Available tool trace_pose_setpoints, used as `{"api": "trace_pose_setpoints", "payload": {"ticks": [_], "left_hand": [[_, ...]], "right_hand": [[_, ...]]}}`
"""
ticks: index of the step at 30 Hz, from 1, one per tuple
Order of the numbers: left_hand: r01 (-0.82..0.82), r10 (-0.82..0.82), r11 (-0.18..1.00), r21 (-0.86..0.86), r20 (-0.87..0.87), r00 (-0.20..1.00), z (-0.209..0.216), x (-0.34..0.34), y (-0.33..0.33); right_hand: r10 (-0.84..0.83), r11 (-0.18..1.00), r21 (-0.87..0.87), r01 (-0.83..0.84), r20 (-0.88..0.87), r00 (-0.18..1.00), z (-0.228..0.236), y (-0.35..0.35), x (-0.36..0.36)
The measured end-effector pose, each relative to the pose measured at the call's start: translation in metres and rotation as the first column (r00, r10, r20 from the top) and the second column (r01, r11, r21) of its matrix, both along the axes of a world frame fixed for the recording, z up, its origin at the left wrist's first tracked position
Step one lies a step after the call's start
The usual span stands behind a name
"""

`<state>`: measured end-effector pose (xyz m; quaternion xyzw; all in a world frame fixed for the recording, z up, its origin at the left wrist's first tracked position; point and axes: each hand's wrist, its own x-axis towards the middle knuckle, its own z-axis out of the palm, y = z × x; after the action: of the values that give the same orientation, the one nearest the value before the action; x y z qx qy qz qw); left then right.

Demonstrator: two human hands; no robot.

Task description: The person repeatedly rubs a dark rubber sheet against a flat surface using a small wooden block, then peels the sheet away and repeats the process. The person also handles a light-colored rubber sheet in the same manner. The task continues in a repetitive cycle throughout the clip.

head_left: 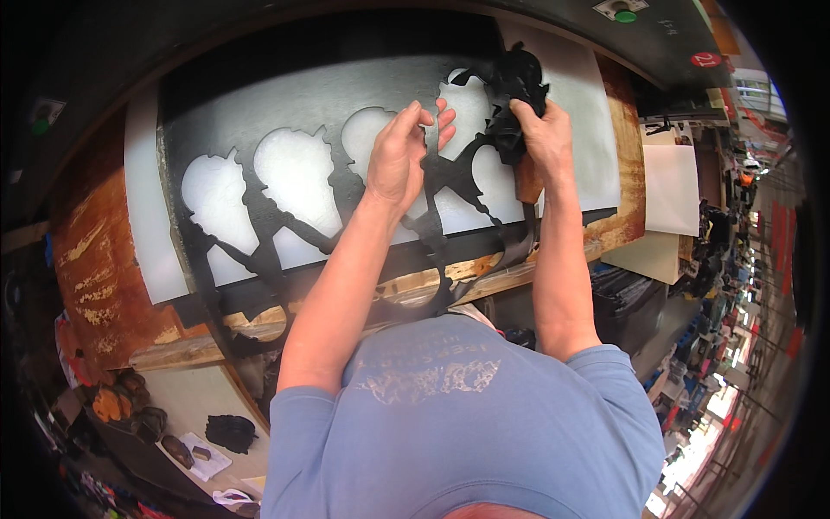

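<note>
Head view: both hands (399,156) (540,130) grip black cutout sheet (259,225).

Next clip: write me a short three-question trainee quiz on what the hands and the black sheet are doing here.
1. True or false: the large black cut-out sheet with rounded holes lies on a white board.
2. Which hand grips the crumpled wad of black offcut material? A) left hand B) right hand C) neither
3. What does the left hand hold?

Key:
1. True; white shows through the holes and past the sheet's edges, on a worn wooden bench.
2. B; the right hand is closed on the wad.
3. A thin black strip of the sheet's leftover web, pinched between the fingers.
</note>
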<state>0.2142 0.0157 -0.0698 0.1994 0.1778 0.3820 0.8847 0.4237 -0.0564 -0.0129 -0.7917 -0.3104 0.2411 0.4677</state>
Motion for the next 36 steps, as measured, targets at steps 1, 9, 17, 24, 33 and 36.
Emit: {"api": "trace_pose_setpoints", "payload": {"ticks": [1,9,17,24,33,36], "left_hand": [[0.003,-0.003,1.0,-0.017,-0.022,1.0,0.0,0.0,0.0],[0.031,-0.031,0.999,0.009,-0.091,0.995,0.007,-0.004,0.001],[-0.013,0.328,0.886,0.463,-0.61,0.721,0.048,-0.021,-0.038],[0.005,0.252,0.88,0.476,-0.475,0.843,0.056,-0.009,-0.042],[-0.072,0.325,0.79,0.609,-0.315,0.892,0.045,-0.047,-0.026],[-0.117,0.325,0.771,0.626,-0.228,0.918,0.041,-0.061,-0.014]], "right_hand": [[-0.051,0.994,0.084,0.068,-0.188,0.981,-0.005,-0.005,0.007],[-0.058,0.863,0.374,0.339,-0.594,0.802,-0.024,-0.046,0.048],[0.098,0.79,0.465,0.4,-0.739,0.667,-0.005,-0.071,0.04],[0.396,0.888,0.454,-0.08,-0.663,0.635,0.002,-0.052,-0.049],[0.489,0.827,0.416,-0.379,-0.199,0.849,0.01,-0.039,-0.089],[0.532,0.732,0.411,-0.544,0.155,0.833,0.01,-0.031,-0.089]]}}
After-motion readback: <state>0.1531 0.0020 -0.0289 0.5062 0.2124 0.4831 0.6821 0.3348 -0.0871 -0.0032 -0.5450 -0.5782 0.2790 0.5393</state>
